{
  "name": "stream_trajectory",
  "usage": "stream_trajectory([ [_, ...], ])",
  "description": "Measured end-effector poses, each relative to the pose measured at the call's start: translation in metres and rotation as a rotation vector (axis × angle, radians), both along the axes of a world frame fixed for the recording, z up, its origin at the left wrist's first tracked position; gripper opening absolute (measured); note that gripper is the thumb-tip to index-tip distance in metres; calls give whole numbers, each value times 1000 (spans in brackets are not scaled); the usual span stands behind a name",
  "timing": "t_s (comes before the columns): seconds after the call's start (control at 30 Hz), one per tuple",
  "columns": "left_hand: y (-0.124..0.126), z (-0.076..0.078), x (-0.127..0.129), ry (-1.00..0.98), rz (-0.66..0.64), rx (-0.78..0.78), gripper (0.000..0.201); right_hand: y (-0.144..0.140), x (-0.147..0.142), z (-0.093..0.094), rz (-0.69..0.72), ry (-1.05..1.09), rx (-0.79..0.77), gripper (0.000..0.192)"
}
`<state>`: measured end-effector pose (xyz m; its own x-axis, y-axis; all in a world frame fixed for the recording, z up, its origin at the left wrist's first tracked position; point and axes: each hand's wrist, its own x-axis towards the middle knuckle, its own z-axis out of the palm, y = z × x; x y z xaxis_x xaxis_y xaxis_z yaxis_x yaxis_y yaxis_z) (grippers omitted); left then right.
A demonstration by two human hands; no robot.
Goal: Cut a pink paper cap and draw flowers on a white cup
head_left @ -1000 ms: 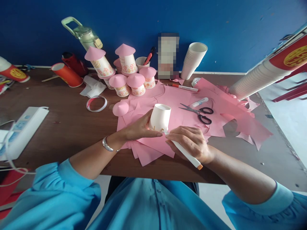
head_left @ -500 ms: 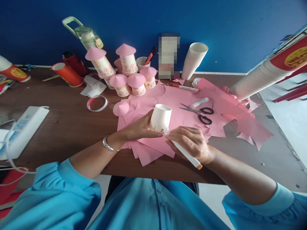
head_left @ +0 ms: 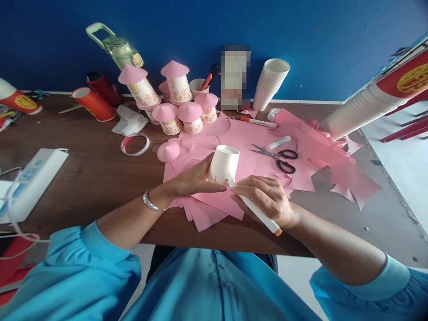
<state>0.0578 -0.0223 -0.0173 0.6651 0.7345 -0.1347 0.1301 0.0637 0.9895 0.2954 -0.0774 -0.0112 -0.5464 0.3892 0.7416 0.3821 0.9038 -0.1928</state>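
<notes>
My left hand (head_left: 197,178) is closed around a white paper cup (head_left: 225,161) held upside down, its base facing up. Small brownish-orange strokes show on the cup's side near its rim. In my right hand (head_left: 267,198) is a white marker (head_left: 259,214) with an orange end, its tip at the cup's lower edge. Below and around both hands lie sheets of pink paper (head_left: 214,216). Scissors (head_left: 279,159) with black handles rest on the paper to the right, and a pink paper cone (head_left: 168,152) sits to the left.
Several decorated cups with pink cone roofs (head_left: 190,112) stand at the back. Behind the paper are a stack of white cups (head_left: 271,84) and a red-capped marker (head_left: 258,122). A tape roll (head_left: 135,145), an orange cup (head_left: 93,104) and a power strip (head_left: 33,185) are on the left.
The marker tip has shifted very slightly along the cup's rim, and the brownish-orange strokes there look a little longer. Both hands otherwise keep their places.
</notes>
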Motion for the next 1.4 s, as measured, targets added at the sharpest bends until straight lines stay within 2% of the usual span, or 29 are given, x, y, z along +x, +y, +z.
stream_trajectory([
  [0.7,-1,4,-1,-3,1,-34,74,-2,-2,3,-22,7,-15,28],
  [0.93,-1,4,0,12,13,-32,80,-2,-3,2,-3,1,-6,21],
  [1.17,-1,6,1,27,15,-17,76,-4,-2,3,-45,16,39,20],
  [1.4,0,3,1,22,8,-5,81,-3,-3,4,-37,4,23,23],
])
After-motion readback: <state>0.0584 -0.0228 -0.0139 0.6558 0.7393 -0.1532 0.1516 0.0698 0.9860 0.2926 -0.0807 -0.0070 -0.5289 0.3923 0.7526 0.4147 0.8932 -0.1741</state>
